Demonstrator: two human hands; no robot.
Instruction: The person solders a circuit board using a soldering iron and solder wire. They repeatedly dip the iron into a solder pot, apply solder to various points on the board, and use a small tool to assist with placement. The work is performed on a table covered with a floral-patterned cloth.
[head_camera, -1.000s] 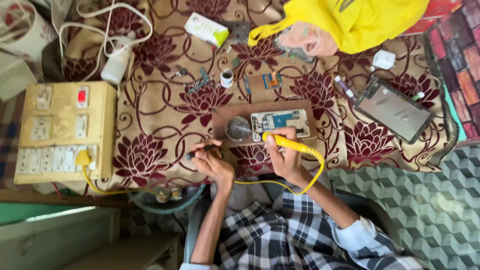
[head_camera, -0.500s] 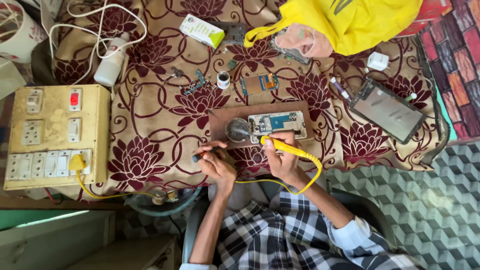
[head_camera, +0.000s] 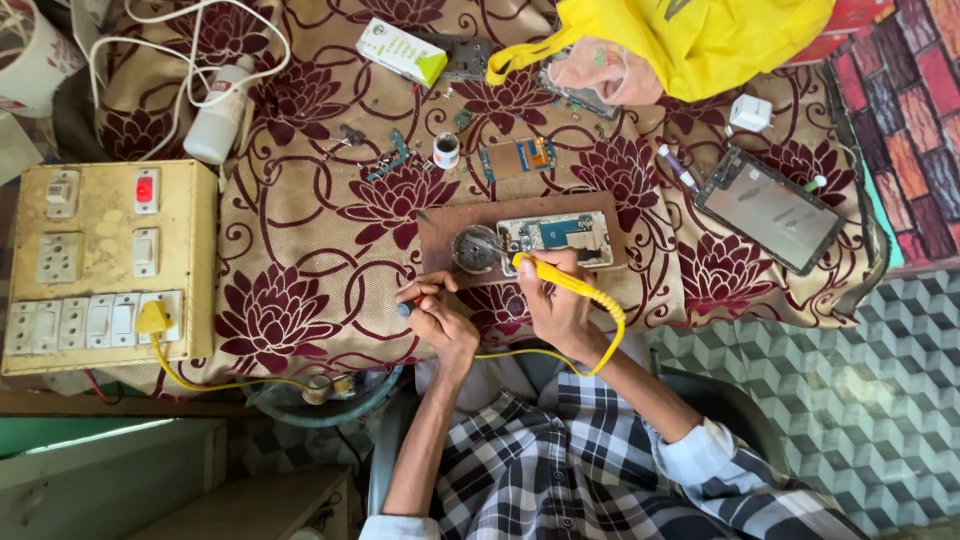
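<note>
An opened phone with its circuit board showing (head_camera: 560, 235) lies on a brown wooden board (head_camera: 445, 222). My right hand (head_camera: 555, 305) grips a yellow soldering iron (head_camera: 560, 280), its tip at the phone's near left edge. A yellow cord runs from it to the switchboard. My left hand (head_camera: 435, 315) holds a thin dark tool (head_camera: 425, 293) just below the board's front edge. A round tin (head_camera: 475, 248) sits on the board beside the phone.
A yellowed switchboard (head_camera: 105, 265) stands at the left with a yellow plug (head_camera: 152, 318). A dark phone screen (head_camera: 770, 210) lies at right. A small circuit board (head_camera: 515, 158), a white bottle (head_camera: 215, 128), a white-green box (head_camera: 403, 50) and a yellow bag (head_camera: 700, 40) sit farther back.
The view has shifted slightly, so the table sits a little lower in frame. Both hands stay at the board with the soldering iron and the thin tool.
</note>
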